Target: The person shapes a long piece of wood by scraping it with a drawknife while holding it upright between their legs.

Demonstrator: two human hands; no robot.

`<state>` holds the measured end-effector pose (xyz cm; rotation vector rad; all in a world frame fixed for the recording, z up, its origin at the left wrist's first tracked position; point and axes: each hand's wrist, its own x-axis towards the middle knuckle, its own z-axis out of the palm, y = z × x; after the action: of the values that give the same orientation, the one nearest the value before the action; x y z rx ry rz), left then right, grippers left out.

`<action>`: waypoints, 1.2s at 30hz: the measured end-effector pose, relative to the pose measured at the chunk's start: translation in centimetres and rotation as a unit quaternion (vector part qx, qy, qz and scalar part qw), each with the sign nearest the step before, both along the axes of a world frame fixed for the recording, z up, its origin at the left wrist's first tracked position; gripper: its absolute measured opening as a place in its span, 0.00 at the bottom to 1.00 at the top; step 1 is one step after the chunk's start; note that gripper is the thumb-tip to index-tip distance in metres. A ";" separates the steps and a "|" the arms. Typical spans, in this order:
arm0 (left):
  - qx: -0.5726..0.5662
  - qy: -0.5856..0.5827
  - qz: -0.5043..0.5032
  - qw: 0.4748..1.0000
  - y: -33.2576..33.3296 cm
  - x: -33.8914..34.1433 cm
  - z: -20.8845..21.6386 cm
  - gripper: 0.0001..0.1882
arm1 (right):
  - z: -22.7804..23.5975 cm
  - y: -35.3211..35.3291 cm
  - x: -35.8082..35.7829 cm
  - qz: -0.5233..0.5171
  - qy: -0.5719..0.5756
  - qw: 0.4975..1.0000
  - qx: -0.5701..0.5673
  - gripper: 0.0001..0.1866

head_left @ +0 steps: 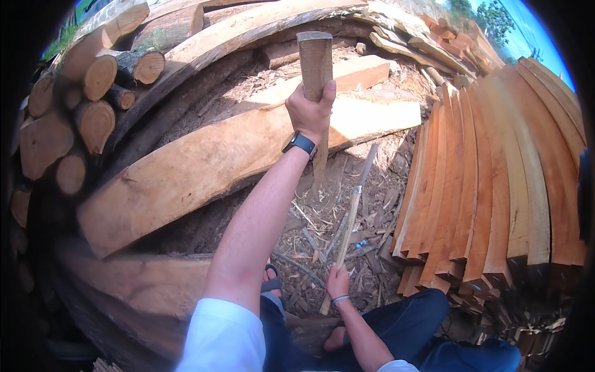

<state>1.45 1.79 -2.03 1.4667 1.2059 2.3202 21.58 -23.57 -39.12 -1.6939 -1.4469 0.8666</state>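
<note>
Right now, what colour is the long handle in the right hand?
The handle is pale tan, best seen in the head view.

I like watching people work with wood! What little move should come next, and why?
Maybe bring the blade toward the narrow low end of the post. The left hand grips the post upright, higher up, the right hand holds the blade's long handle, and the blade seems beside the post, not touching it.
</note>
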 end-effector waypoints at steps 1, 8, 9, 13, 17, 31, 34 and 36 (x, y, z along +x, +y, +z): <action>-0.002 0.002 0.006 1.000 -0.1 -0.3 -0.2 0.30 | 0.3 -0.3 -0.6 0.020 -0.012 0.999 -0.039 0.16; -0.018 -0.024 0.061 0.998 -0.4 -0.9 -0.3 0.32 | 4.3 -3.2 -2.2 0.081 -0.008 0.952 -0.294 0.17; -0.023 -0.032 0.068 0.997 -0.4 -0.9 -0.2 0.33 | 3.9 -2.7 -2.4 0.083 -0.028 0.971 -0.222 0.17; -0.010 -0.014 0.095 0.995 -0.2 -1.2 -0.3 0.30 | 3.1 -0.9 -2.0 0.064 -0.102 0.991 0.060 0.18; -0.013 -0.024 0.088 0.996 -0.4 0.1 0.2 0.30 | -1.7 -1.7 -0.5 0.109 -0.124 0.981 -0.098 0.18; -0.024 0.001 0.085 0.996 -1.0 0.4 0.5 0.31 | 5.4 -2.3 -1.8 0.103 -0.137 0.966 -0.192 0.18; -0.030 -0.004 0.071 0.997 -1.2 0.5 0.6 0.32 | 4.8 -2.1 -1.9 0.104 -0.128 0.972 -0.171 0.18; -0.037 0.000 0.064 0.997 -1.2 0.7 0.7 0.32 | 4.4 -2.0 -1.8 0.076 -0.116 0.984 -0.112 0.18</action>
<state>2.16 0.62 -1.33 1.4039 1.4090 2.3279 19.81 -25.58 -34.77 -1.9232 -1.7053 0.9704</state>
